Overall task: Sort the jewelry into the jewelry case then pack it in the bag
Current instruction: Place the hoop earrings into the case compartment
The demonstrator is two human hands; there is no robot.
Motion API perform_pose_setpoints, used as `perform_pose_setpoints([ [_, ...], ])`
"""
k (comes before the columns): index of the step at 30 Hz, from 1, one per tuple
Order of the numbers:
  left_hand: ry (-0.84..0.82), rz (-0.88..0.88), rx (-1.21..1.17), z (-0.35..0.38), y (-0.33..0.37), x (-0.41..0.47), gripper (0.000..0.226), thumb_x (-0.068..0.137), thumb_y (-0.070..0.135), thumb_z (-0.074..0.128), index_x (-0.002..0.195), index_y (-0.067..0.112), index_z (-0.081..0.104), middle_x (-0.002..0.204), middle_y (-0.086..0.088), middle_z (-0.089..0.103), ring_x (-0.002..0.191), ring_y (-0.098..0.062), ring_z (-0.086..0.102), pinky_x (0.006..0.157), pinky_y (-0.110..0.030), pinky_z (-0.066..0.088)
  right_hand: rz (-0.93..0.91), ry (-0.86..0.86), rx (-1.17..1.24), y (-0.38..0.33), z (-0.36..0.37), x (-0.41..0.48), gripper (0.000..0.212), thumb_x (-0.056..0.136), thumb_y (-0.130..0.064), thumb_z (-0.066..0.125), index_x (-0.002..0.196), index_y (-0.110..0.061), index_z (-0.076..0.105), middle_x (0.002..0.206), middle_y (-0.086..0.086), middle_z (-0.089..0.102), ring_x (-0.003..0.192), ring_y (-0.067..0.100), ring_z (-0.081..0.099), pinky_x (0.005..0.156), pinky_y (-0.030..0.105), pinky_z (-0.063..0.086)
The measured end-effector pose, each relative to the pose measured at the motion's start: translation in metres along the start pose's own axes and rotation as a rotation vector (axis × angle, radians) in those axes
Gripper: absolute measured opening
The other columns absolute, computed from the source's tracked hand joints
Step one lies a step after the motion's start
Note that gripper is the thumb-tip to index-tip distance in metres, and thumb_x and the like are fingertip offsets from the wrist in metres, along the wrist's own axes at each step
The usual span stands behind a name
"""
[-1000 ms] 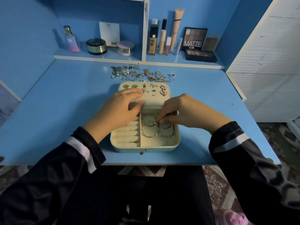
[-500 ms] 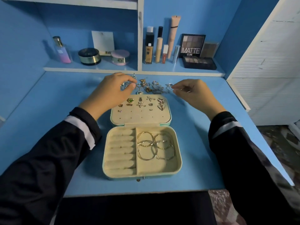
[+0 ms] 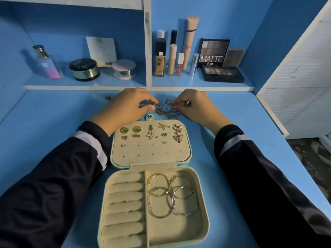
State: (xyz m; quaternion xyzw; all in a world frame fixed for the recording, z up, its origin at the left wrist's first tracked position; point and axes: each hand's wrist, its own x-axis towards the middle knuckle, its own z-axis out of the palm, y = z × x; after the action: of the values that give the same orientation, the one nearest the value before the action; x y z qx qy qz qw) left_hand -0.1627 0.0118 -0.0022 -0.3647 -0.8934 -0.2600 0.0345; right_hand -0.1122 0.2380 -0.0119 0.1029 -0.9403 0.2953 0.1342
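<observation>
Left hand [image 3: 125,108] and right hand [image 3: 196,107] each pinched a small piece in the tangled jewelry pile [image 3: 165,110] between them; light, slippery, snag-prone, likely best lifted singly by a clasp.

Open jewelry case [image 3: 152,156] blocks centre; desk [image 3: 53,113] free both sides (shelf ledge [image 3: 89,87] walls off far edge).

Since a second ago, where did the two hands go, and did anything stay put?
Both hands left the cream jewelry case and reached away to the tangled pile of silver and gold jewelry. The left hand and right hand now pinch pieces there with their fingers. The big hoop earrings stayed in the case's tray, the small stud earrings in its lid.
</observation>
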Motion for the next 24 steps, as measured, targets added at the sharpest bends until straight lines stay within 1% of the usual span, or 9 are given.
perform_pose_setpoints([
  [2,0.003,0.011,0.001,0.0018,-0.0013,0.0027,0.022,0.091,0.024,0.067,0.113,0.022,0.074,0.113,0.006,0.068,0.103,-0.012,0.060,0.094,-0.037,0.049,-0.011,-0.008,-0.010,0.0022,0.0021,0.0014,0.010,0.082,-0.007,0.074,0.091,-0.007,0.078,0.085,0.010,0.066,0.076,0.020,0.058,0.070,0.031,0.048],
  [4,-0.002,0.020,0.005,0.0037,-0.0010,0.0041,0.021,0.090,0.021,0.069,0.111,0.021,0.075,0.110,0.005,0.068,0.101,-0.013,0.061,0.093,-0.040,0.050,-0.007,-0.018,-0.013,0.0037,0.0021,0.0019,0.010,0.083,-0.008,0.074,0.092,-0.009,0.078,0.087,0.009,0.067,0.078,0.019,0.059,0.072,0.031,0.049],
  [10,0.014,0.020,0.030,0.0054,-0.0005,0.0046,0.019,0.089,0.017,0.069,0.108,0.018,0.076,0.112,0.003,0.067,0.101,-0.017,0.061,0.092,-0.045,0.049,-0.001,-0.077,-0.009,0.0046,-0.0003,0.0021,0.013,0.082,-0.010,0.075,0.095,-0.012,0.077,0.089,0.003,0.062,0.079,0.014,0.056,0.070,0.015,0.043],
  [14,0.015,0.005,0.029,0.0061,0.0006,0.0053,0.017,0.089,0.018,0.069,0.104,0.017,0.076,0.109,0.002,0.067,0.100,-0.018,0.061,0.092,-0.047,0.050,-0.016,-0.082,-0.043,0.0026,0.0007,0.0023,0.011,0.083,-0.004,0.072,0.092,-0.007,0.075,0.088,0.004,0.061,0.077,0.014,0.053,0.065,0.004,0.036],
  [17,0.014,-0.006,0.026,0.0060,0.0011,0.0053,0.012,0.088,0.018,0.070,0.098,0.018,0.076,0.105,0.002,0.067,0.097,-0.018,0.060,0.089,-0.047,0.050,-0.038,-0.087,-0.066,0.0018,0.0034,0.0013,0.011,0.084,0.002,0.065,0.091,-0.003,0.072,0.090,0.009,0.059,0.077,0.015,0.050,0.066,0.003,0.035],
  [20,0.013,-0.014,0.039,0.0069,0.0020,0.0056,0.009,0.089,0.018,0.068,0.095,0.018,0.075,0.103,0.003,0.065,0.096,-0.018,0.060,0.088,-0.046,0.051,-0.038,-0.094,-0.066,0.0019,0.0055,-0.0001,0.011,0.089,0.003,0.059,0.093,-0.002,0.067,0.093,0.004,0.052,0.078,0.016,0.049,0.068,0.002,0.035],
  [24,0.001,-0.024,0.073,0.0092,0.0023,0.0067,0.010,0.092,0.018,0.064,0.096,0.017,0.073,0.105,0.003,0.063,0.098,-0.017,0.058,0.088,-0.043,0.050,-0.028,-0.071,-0.025,-0.0005,0.0063,-0.0014,0.010,0.092,0.002,0.055,0.095,0.000,0.064,0.093,0.002,0.050,0.078,0.015,0.047,0.068,0.003,0.035],
])
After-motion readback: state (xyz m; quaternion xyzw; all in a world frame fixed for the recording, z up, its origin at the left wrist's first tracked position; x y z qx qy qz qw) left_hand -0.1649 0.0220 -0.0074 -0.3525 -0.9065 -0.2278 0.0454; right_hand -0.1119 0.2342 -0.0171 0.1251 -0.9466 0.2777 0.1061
